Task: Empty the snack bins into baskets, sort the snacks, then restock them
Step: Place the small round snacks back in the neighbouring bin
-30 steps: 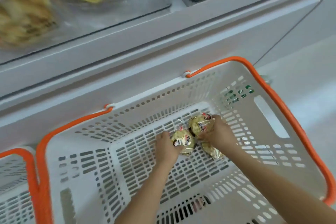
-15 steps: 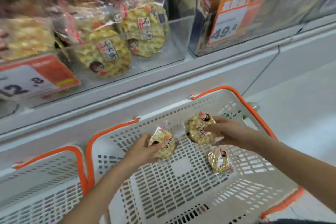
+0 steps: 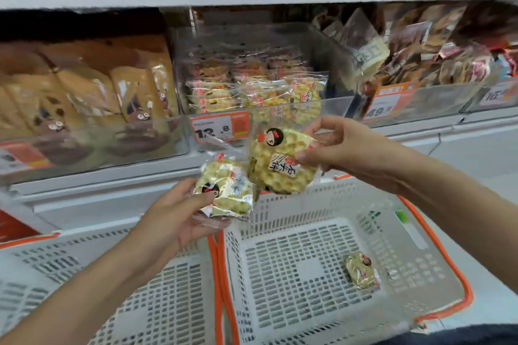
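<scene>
Rice cracker packs were up between basket and shelf, the small one (image 3: 224,190) pinched in the left hand (image 3: 173,218), the round one (image 3: 280,165) pinched by the right hand (image 3: 344,148). Looked like restocking, so next they'd need dropping into the clear bin (image 3: 263,109); one pack (image 3: 361,270) sat in the white basket (image 3: 437,246)

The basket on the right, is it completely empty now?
No, one wrapped snack pack lies on the floor of the right basket, while the left hand and right hand each hold another pack above it.

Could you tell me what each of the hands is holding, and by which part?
Left hand: smaller cracker packet, gripped at its lower left edge. Right hand: larger cracker packet, pinched at its right edge.
</scene>
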The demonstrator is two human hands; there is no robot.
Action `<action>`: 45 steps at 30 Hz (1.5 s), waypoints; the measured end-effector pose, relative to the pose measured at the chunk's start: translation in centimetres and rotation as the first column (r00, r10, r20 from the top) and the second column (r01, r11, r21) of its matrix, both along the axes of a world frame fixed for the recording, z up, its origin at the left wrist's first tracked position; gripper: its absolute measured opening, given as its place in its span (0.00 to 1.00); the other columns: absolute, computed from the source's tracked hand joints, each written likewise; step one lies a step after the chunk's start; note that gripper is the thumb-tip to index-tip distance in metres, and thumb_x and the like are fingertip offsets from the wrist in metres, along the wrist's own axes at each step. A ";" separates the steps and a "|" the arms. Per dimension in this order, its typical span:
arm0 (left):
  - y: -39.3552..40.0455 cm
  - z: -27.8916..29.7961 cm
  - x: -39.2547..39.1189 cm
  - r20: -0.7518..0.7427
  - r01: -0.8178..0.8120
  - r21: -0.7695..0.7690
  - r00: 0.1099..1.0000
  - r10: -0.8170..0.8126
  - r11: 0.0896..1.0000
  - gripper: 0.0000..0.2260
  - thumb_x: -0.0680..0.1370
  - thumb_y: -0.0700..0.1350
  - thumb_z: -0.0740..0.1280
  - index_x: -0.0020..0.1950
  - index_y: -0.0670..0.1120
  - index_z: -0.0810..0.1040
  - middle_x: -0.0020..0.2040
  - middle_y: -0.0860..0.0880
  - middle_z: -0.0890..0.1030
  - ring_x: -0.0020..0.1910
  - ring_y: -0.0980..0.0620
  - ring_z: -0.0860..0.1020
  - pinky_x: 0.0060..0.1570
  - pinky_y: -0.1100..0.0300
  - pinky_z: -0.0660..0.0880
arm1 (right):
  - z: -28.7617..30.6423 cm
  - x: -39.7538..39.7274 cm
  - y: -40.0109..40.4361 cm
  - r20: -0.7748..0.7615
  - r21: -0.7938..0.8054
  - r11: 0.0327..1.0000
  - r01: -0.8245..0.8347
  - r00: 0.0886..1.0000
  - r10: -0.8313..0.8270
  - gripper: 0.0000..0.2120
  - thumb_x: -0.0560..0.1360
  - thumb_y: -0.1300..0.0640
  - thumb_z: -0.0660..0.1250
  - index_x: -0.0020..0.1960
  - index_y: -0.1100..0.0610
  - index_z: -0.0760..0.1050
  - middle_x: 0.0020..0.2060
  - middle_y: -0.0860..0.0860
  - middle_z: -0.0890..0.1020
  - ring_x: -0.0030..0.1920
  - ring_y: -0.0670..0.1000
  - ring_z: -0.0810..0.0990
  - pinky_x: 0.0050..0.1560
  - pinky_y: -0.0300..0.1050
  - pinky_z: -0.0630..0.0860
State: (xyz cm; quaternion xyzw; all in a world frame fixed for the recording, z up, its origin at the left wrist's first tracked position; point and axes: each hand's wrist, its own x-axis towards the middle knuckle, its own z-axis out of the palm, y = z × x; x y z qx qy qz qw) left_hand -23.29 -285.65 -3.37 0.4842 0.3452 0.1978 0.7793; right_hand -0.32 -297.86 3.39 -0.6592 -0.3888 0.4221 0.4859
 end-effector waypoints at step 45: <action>-3.9 -0.3 -1.2 0.010 -0.008 0.367 1.000 0.004 0.930 0.25 0.60 0.56 0.75 0.55 0.63 0.75 0.53 0.55 0.82 0.53 0.55 0.80 0.52 0.57 0.76 | -1.6 -6.4 1.5 -0.006 -0.117 0.986 -0.119 0.993 0.119 0.24 0.65 0.62 0.76 0.55 0.47 0.70 0.55 0.56 0.79 0.46 0.53 0.82 0.51 0.59 0.80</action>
